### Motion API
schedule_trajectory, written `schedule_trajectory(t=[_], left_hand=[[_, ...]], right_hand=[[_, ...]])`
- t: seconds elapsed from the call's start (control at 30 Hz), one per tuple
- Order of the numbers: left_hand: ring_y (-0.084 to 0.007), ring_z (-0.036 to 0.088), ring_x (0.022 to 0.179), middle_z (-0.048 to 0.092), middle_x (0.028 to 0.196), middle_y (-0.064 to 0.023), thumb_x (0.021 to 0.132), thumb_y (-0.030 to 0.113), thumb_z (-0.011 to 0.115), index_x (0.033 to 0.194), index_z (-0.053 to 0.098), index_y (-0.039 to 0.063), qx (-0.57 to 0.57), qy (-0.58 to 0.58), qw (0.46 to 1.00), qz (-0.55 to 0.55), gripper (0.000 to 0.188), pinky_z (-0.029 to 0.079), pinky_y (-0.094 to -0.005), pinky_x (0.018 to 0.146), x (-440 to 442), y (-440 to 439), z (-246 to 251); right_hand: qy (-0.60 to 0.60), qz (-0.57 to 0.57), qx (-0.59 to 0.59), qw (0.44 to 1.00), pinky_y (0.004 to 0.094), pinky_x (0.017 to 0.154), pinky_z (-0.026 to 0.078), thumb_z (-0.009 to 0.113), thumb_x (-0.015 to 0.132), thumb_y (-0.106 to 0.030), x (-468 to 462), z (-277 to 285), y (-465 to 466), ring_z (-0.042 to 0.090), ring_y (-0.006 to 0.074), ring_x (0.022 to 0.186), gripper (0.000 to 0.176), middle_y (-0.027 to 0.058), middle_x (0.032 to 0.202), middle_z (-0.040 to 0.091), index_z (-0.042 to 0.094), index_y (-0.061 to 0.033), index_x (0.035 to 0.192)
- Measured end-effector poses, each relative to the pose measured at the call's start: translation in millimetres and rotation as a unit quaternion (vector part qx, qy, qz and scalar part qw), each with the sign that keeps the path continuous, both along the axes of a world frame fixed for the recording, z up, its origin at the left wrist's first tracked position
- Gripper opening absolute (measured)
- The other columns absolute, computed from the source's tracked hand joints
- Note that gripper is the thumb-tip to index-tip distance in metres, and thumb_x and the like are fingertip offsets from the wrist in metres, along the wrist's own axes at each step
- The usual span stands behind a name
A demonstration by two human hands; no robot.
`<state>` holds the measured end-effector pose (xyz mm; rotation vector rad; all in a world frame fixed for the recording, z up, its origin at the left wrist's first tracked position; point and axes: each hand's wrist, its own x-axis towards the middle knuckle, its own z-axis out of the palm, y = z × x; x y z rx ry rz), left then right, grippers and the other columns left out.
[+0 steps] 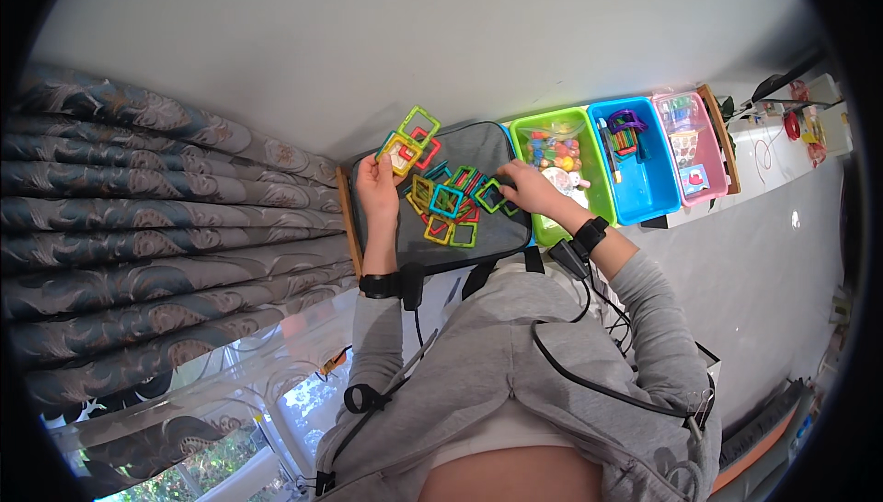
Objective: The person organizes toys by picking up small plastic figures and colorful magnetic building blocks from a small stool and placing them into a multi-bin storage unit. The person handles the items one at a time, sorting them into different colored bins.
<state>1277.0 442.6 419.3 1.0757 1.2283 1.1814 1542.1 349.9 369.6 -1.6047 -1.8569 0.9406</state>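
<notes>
My left hand (378, 185) grips a cluster of magnetic building tiles (407, 154), open plastic frames in yellow, green, red and blue. They are raised above the left part of a grey zippered fabric case (452, 140). On the case lies a loose pile of similar tiles (445, 209), mostly squares, overlapping one another. At the pile's right edge my right hand (530, 188) has its fingertips on a green square tile (490, 196). A darker piece beneath those fingers is partly hidden.
To the right stand a green bin (603, 192) with bagged colourful beads (555, 150), a blue bin (645, 192) with more tiles (626, 136), and a pink bin (717, 157) with packets. Patterned curtains (172, 192) hang at left; a wall (414, 33) rises behind.
</notes>
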Motion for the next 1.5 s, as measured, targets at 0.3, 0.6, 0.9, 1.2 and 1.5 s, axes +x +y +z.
schedule_trajectory(t=[0.3, 0.6, 0.9, 1.2, 1.5], left_hand=[[-0.0116, 0.063, 0.084, 0.064, 0.095, -0.0074, 0.098, 0.019, 0.05, 0.111, 0.052, 0.0, -0.08, 0.023, 0.982, -0.171, 0.023, 0.054, -0.0248, 0.067, 20.1, -29.5, 37.2], [-0.0179, 0.064, 0.094, 0.061, 0.105, -0.011, 0.101, 0.022, 0.04, 0.114, 0.047, 0.001, -0.126, 0.043, 0.983, -0.125, 0.026, 0.058, -0.0305, 0.072, -0.6, -30.5, 47.5], [-0.021, 0.059, 0.104, 0.05, 0.116, -0.0137, 0.102, 0.026, 0.038, 0.12, 0.036, 0.002, -0.145, -0.089, 0.966, -0.195, 0.031, 0.058, -0.0358, 0.078, 68.9, -44.3, 49.9], [-0.02, 0.059, 0.104, 0.051, 0.116, -0.0119, 0.102, 0.023, 0.038, 0.123, 0.035, 0.002, -0.123, -0.006, 0.977, -0.173, 0.03, 0.057, -0.0343, 0.082, 57.0, -36.3, 47.9], [-0.0244, 0.053, 0.114, 0.046, 0.125, -0.0132, 0.102, 0.022, 0.039, 0.129, 0.033, 0.007, -0.129, -0.089, 0.98, -0.126, 0.031, 0.056, -0.0395, 0.085, 78.3, -39.5, 45.3]], right_hand=[[0.268, 0.034, -0.12, 0.955, 0.0277, 0.067, 0.051, 0.06, 0.093, -0.025, -19.0, 107.0, 36.1, 0.06, 0.0111, 0.075, 0.031, 0.0053, 0.09, 0.06, 0.051, -0.0005, 0.11], [0.345, -0.09, -0.142, 0.924, 0.0241, 0.06, 0.054, 0.057, 0.095, -0.018, 23.4, 140.5, 32.6, 0.061, 0.0087, 0.068, 0.021, 0.0038, 0.082, 0.06, 0.052, 0.0007, 0.103], [0.177, -0.128, 0.025, 0.976, 0.0303, 0.058, 0.045, 0.064, 0.089, -0.018, -22.9, 119.6, 39.4, 0.055, 0.0155, 0.063, 0.023, 0.0091, 0.074, 0.056, 0.054, 0.0015, 0.097], [0.322, -0.239, -0.045, 0.915, 0.0272, 0.051, 0.042, 0.058, 0.094, -0.024, -2.1, 127.1, 46.9, 0.051, 0.0087, 0.056, 0.025, 0.0031, 0.062, 0.056, 0.057, 0.0011, 0.101], [0.082, -0.099, 0.077, 0.989, 0.0376, 0.07, 0.048, 0.057, 0.091, -0.029, -41.7, 114.1, 48.6, 0.059, 0.0322, 0.08, 0.036, 0.015, 0.094, 0.058, 0.061, -0.0043, 0.116]])
